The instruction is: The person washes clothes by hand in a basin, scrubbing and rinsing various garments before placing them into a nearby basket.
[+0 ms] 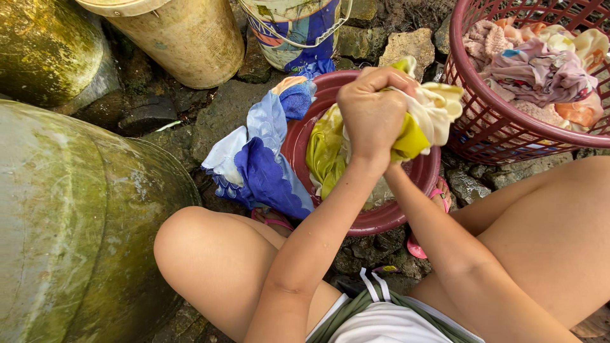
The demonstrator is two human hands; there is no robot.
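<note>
My left hand (372, 111) is closed in a fist around a wet yellow and cream cloth (432, 117), held above a dark red plastic basin (381, 219). My right hand is hidden under the left hand and the cloth; only its forearm shows, reaching up to the bundle. Part of the yellow cloth hangs down into the basin (325, 155). A blue and light blue garment (264, 162) is draped over the basin's left rim and onto the stones.
A red laundry basket (489, 121) full of pastel clothes stands at the right. A beige bucket (184, 38), a painted pail (295, 32) and a large mossy jar (76, 216) stand around. The ground is wet stone; my bare knees flank the basin.
</note>
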